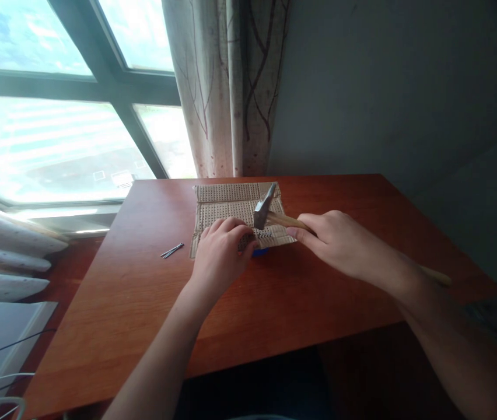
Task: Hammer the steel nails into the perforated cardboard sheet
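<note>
A sheet of cardboard (226,201) dotted with small holes lies on the red-brown wooden table (143,303). My left hand (222,251) rests on its near edge, fingers curled and pinched together by the hammer head; what they hold is hidden. My right hand (340,239) grips the wooden handle of a hammer (270,211), whose steel head hangs just above the cardboard beside my left fingertips. The handle's end sticks out behind my right wrist. A small blue object (261,252) peeks out under the cardboard's near edge.
Two or three loose nails (172,250) lie on the table left of the cardboard. A patterned curtain (231,87) and a window (56,116) stand behind the table, a grey wall to the right. White items and cables sit at the left.
</note>
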Motion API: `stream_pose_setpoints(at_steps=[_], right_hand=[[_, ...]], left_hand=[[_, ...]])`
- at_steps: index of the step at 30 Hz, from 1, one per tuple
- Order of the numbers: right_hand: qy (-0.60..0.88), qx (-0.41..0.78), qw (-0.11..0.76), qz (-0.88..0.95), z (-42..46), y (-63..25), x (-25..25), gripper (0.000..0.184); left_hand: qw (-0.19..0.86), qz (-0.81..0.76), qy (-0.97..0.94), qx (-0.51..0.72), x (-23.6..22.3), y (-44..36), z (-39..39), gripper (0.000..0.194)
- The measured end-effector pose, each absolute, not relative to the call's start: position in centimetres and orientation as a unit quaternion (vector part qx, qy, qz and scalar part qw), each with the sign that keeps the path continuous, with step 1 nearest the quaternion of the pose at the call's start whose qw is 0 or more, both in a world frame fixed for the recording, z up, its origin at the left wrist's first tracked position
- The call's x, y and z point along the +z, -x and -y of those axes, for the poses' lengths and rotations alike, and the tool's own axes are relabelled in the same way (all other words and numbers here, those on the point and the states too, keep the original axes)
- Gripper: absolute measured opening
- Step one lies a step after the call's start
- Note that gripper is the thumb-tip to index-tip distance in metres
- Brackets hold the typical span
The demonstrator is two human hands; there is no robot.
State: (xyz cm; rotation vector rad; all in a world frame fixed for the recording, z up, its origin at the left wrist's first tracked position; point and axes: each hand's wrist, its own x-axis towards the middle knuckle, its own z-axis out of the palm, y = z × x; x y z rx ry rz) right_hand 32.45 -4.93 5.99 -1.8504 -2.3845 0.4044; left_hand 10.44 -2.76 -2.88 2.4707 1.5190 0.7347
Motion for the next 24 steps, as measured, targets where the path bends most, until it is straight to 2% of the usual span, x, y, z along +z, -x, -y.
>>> stream_pose_setpoints(at_steps=[15,20,24], right_hand=[[0.609,0.128,0.034,0.782,5.1,-32.3,5.4,0.038],[0.601,0.153,0.110,0.777,5.0,-33.0,5.3,0.040],[0.582,0.156,0.250,0.758,5.0,-33.6,4.5,0.041]], left_hand=[[0.073,-0.505,-0.823,0.249,-2.9,-10.4,2.7,0.014],[0.067,-0.507,-0.826,0.237,-2.8,-10.5,2.7,0.015],[0.070,-0.490,-0.831,0.254,-2.7,-10.4,2.9,0.015]])
